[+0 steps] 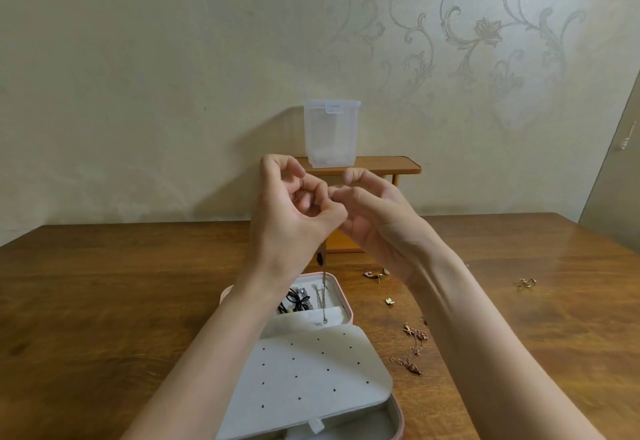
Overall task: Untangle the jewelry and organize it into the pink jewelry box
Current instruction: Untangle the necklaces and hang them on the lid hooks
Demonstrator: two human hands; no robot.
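I have both hands raised over the table. My left hand and right hand meet fingertip to fingertip, pinching the top of a thin silver chain that hangs straight down into the far compartment of the open pink jewelry box, beside a black cord. To the right on the table lie a rose-gold chain and small gold earrings. A clear plastic container stands on a small shelf at the far wall.
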